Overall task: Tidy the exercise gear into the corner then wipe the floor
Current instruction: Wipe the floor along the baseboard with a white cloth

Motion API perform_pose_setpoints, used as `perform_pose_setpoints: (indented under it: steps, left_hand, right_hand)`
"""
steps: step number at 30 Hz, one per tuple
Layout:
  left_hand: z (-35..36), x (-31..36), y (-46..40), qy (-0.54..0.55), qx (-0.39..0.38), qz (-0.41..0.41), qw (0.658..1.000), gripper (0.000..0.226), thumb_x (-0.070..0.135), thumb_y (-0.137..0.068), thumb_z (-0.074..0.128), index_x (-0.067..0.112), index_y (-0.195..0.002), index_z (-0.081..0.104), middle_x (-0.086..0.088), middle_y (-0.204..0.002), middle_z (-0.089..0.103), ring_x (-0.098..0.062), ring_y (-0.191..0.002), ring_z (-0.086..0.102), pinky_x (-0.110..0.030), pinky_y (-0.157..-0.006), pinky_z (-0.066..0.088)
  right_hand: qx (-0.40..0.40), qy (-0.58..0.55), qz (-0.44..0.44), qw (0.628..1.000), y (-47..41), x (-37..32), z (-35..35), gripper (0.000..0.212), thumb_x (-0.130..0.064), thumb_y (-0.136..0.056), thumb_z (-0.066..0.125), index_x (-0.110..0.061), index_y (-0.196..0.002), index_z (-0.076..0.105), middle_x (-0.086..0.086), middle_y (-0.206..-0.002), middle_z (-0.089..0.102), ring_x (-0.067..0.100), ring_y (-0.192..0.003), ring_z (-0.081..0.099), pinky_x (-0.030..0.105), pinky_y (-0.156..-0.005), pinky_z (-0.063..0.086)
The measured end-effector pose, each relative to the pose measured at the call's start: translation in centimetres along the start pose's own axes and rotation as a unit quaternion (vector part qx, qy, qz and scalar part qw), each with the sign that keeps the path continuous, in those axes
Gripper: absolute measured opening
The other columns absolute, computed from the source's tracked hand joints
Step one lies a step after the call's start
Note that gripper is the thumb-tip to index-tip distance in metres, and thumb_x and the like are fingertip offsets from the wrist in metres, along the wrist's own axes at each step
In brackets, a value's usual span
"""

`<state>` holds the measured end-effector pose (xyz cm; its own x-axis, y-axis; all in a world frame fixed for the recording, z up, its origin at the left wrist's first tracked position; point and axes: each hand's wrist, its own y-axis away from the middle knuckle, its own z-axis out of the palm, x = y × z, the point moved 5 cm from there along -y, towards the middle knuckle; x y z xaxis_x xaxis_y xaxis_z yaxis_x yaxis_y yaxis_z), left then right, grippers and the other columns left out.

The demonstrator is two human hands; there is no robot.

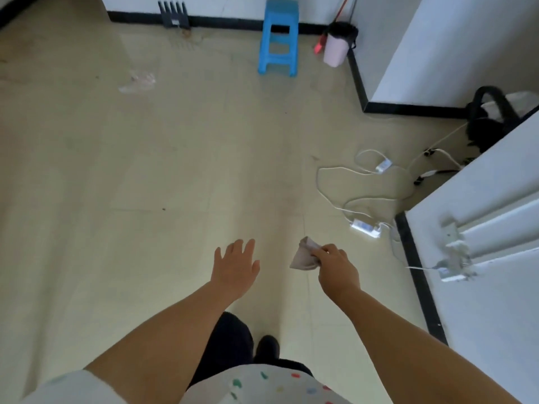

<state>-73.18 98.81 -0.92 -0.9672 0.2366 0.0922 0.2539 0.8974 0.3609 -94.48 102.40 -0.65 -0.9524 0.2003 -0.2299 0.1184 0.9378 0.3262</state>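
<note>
Your arms are bare from the short white sleeves down to your left hand [235, 265] and right hand [338, 271], with no watch, ring or glove showing on either. Below and behind the hands, at the bottom edge of the view, you wear a white short-sleeved top dotted with small coloured spots [262, 386] in green, red, blue and yellow. Under its hem, between your forearms, you have dark, near-black trousers [230, 345] and a black rounded-toe shoe [267, 346] just beside them.
</note>
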Motion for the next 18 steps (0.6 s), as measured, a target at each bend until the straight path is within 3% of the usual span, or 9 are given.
perform_pose_setpoints:
  steps: [9,14,18]
  left_hand:
    - [-5.8,-2.3,-20.8,-0.035,-0.002,-0.006,0.999,0.054,0.040,-0.100,0.029,0.020,-0.149,0.018,-0.005,-0.147,0.033,-0.021,-0.132,0.038,-0.043,-0.110,0.024]
    - [-13.1,-1.3,-33.9,-0.023,0.000,0.007,1.000,0.054,0.040,-0.100,0.029,0.020,-0.149,0.020,-0.006,-0.149,0.032,-0.023,-0.134,0.036,-0.043,-0.111,0.023]
    - [-17.5,1.6,-41.8,-0.021,0.017,0.064,0.998,0.053,0.040,-0.100,0.030,0.020,-0.148,0.020,-0.006,-0.146,0.033,-0.023,-0.131,0.038,-0.044,-0.111,0.024]
  right_hand:
    - [0.008,0.018,-0.033,0.999,-21.7,-0.1,-6.7,0.045,-0.001,-0.089,0.044,-0.023,-0.128,0.053,-0.001,-0.129,0.047,0.021,-0.111,0.045,0.031,-0.079,0.048]
    - [0.041,0.003,0.007,0.999,-31.9,1.8,-13.7,0.048,-0.001,-0.089,0.041,-0.025,-0.128,0.053,-0.003,-0.128,0.047,0.020,-0.111,0.044,0.031,-0.076,0.045]
    - [0.047,0.001,0.039,0.998,-39.3,3.2,-17.4,0.051,-0.001,-0.090,0.042,-0.028,-0.133,0.049,-0.002,-0.129,0.045,0.020,-0.112,0.044,0.028,-0.075,0.041]
